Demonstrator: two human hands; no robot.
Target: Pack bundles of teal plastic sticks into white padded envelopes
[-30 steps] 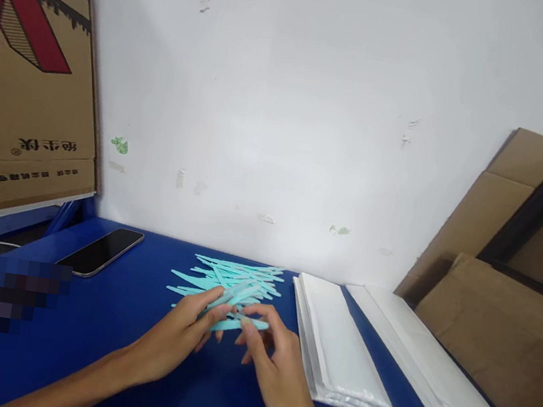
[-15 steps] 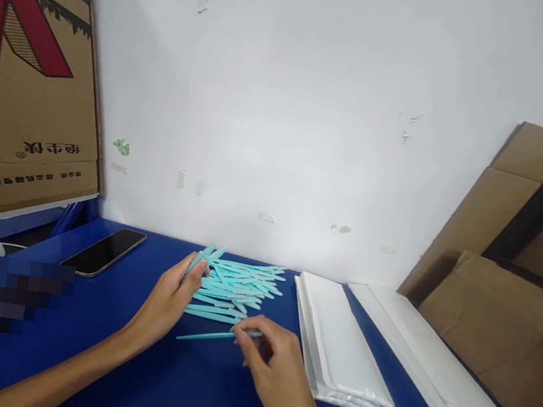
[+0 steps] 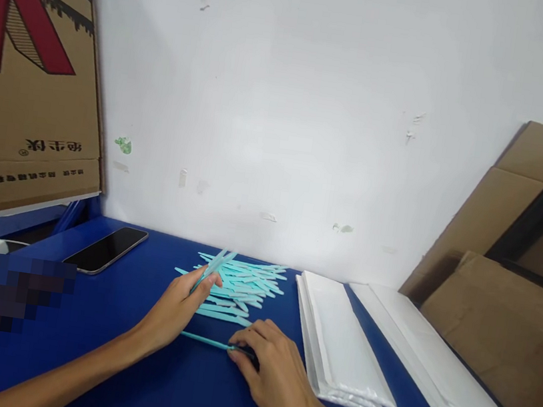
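Teal sticks [image 3: 253,280] heaped on a blue desk [image 3: 105,311], left hand [image 3: 182,299] gripping a small bunch [image 3: 215,265] by the pile, right hand [image 3: 274,360] kinda pinching a loose stick [image 3: 206,340].

Carton [image 3: 81,116] beside the table's [image 3: 205,389] far left corner bears inverted characters "绝尘侠" [image 3: 54,147] with ® mark [image 3: 23,152]; smaller inverted line [image 3: 22,178] below, not fully legible.

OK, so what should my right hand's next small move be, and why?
Probably set down and release the single turquoise stick: your right hand pinches it just in front of the pile, roughly parallel to its nearest sticks, while your left hand holds several more.
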